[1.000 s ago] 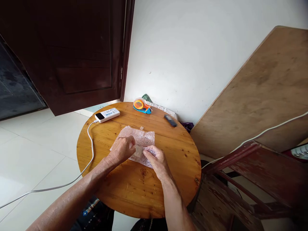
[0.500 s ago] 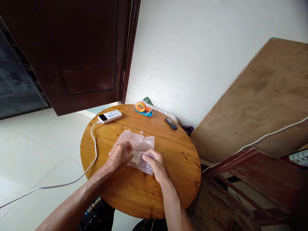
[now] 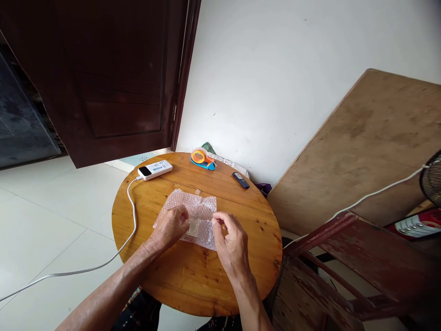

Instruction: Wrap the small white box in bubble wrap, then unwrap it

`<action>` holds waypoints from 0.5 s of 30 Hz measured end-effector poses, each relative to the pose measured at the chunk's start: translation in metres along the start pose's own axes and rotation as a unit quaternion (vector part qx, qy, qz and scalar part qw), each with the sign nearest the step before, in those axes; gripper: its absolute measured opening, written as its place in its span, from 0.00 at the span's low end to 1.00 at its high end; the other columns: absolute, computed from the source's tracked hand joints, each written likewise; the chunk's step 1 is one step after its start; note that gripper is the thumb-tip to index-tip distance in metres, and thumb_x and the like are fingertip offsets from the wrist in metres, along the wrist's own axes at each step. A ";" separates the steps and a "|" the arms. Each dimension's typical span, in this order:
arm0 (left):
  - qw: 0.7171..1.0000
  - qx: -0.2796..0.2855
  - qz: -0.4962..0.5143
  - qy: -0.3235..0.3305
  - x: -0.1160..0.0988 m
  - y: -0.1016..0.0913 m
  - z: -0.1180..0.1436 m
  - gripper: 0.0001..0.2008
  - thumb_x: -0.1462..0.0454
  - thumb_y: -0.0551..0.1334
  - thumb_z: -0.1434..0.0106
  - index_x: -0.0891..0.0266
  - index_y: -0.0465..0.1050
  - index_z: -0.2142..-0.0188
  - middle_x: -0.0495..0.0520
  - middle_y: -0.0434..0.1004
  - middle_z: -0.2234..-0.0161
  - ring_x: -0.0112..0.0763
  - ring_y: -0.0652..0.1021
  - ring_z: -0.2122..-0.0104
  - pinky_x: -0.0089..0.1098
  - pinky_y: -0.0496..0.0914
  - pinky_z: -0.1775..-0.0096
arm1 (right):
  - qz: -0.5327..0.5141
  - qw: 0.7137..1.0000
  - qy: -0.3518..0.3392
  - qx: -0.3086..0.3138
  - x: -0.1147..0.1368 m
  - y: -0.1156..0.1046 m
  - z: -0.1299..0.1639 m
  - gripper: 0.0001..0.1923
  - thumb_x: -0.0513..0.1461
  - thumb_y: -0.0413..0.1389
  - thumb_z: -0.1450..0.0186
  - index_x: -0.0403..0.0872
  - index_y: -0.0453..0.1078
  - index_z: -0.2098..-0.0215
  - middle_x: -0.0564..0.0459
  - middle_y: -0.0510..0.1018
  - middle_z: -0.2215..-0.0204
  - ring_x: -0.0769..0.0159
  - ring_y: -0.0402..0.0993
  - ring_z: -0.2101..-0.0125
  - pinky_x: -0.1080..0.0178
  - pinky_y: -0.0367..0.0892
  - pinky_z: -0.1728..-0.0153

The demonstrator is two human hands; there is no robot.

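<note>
My left hand presses down on the bubble wrap lying mid-table, grip closed on its near edge. My right hand hovers just right, fingertips pinched together, holding nothing I can see.

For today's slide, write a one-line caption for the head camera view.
Left hand presses bubble wrap on a round wooden table; right hand hovers beside it, near a tape dispenser.
</note>
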State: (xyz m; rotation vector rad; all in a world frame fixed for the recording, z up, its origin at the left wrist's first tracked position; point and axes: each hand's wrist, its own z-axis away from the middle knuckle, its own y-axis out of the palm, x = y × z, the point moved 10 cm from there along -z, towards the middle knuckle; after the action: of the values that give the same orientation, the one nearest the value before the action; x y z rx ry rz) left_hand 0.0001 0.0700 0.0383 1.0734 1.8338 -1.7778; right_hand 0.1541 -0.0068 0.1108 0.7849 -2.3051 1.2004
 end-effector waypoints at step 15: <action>0.998 0.001 -0.043 -0.052 0.036 -0.039 0.020 0.11 0.63 0.59 0.37 0.59 0.73 0.55 0.51 0.80 0.66 0.34 0.79 0.66 0.30 0.67 0.65 | 0.173 0.945 -0.135 0.243 0.039 0.075 0.021 0.17 0.31 0.55 0.35 0.48 0.71 0.49 0.45 0.76 0.54 0.53 0.70 0.56 0.51 0.67 0.55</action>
State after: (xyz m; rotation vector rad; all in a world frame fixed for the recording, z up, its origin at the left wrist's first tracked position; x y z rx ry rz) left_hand -0.0563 0.0639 0.0359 0.8969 1.8414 -1.8470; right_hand 0.0733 -0.0008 0.0777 0.7604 -2.4640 1.9819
